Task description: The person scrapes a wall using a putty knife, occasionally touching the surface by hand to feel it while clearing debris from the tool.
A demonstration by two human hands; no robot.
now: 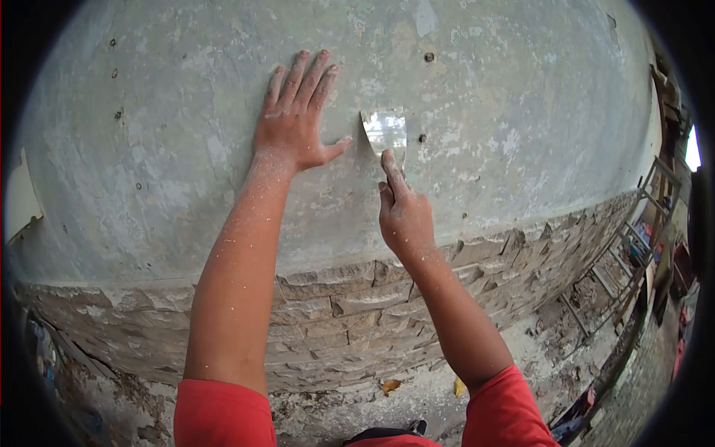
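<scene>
My left hand (294,123) lies flat against the grey-green wall (186,97), its dusty fingers pointing up and the thumb out to the right. To its right, my right hand (404,212) grips a putty knife (386,130), one finger laid along the back of the blade. The wide, shiny metal blade points up and meets the wall at its top edge or very close to it. Its handle is hidden inside my fist. Patches of pale, flaked paint and several small dark plugs or holes mark the wall around both hands. White flakes cling to my forearms.
Below the painted part runs a band of rough stone cladding (350,302). A ladder (622,261) leans at the right among piled clutter. Dry leaves (391,386) and debris lie on the ground at the wall's foot. A pale panel (22,197) juts out at the far left.
</scene>
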